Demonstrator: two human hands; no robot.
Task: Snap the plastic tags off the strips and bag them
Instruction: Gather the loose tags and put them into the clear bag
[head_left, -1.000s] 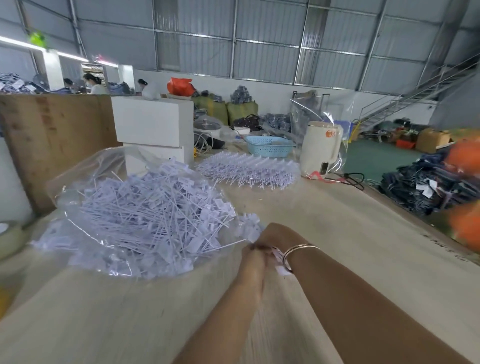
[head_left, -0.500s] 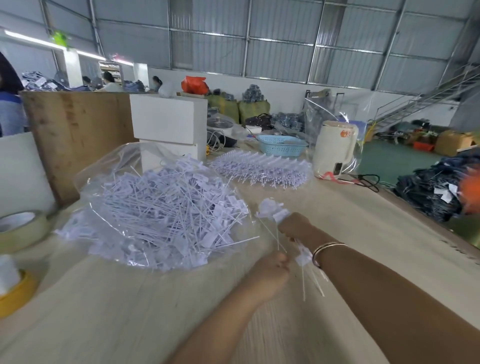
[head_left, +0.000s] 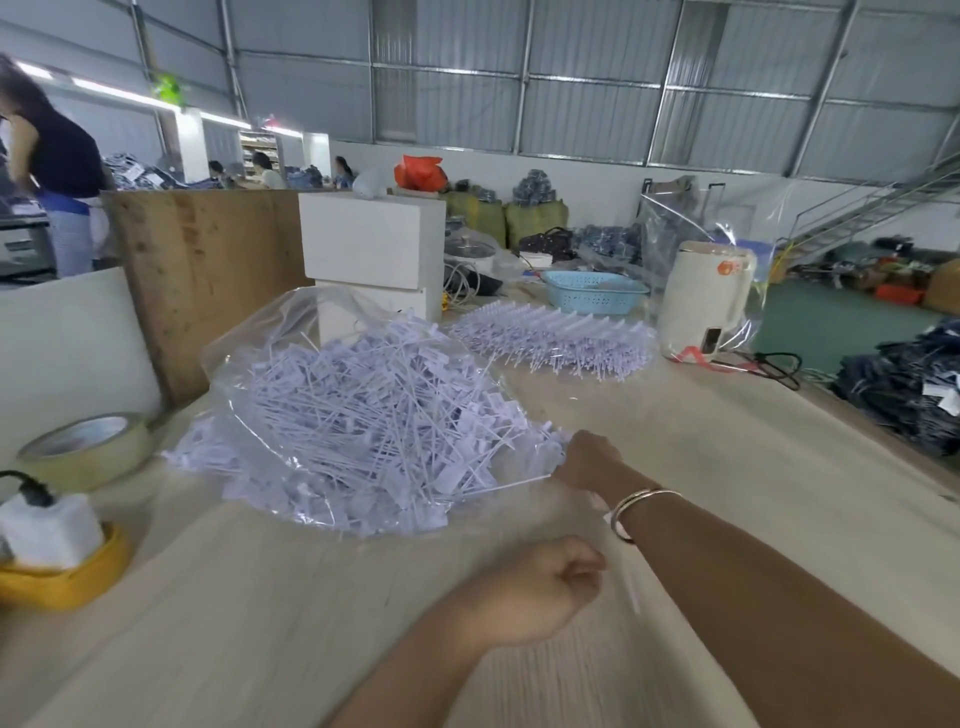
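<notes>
I see my right hand (head_left: 589, 462) at the mouth of the clear bag (head_left: 291, 358) of tags (head_left: 363, 421), its grip hidden. My left hand (head_left: 540, 592), at six o'clock, curls round blurred strips. Uncut strips (head_left: 556, 338) lie at one o'clock on the desk (head_left: 727, 441).

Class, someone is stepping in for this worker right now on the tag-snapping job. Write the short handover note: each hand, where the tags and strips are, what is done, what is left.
Right hand: at the mouth of the clear bag, seemingly dropping in tags; grip unclear.
Left hand: curled near the table's front; anything it holds is blurred.
Loose tags: piled in the bag, a few spilled at its left edge.
Uncut strips: stacked farther back, beside the blue basket.
Done: a large pile bagged.
Left: snap the remaining strips, bag them and the spilled ones.
</notes>
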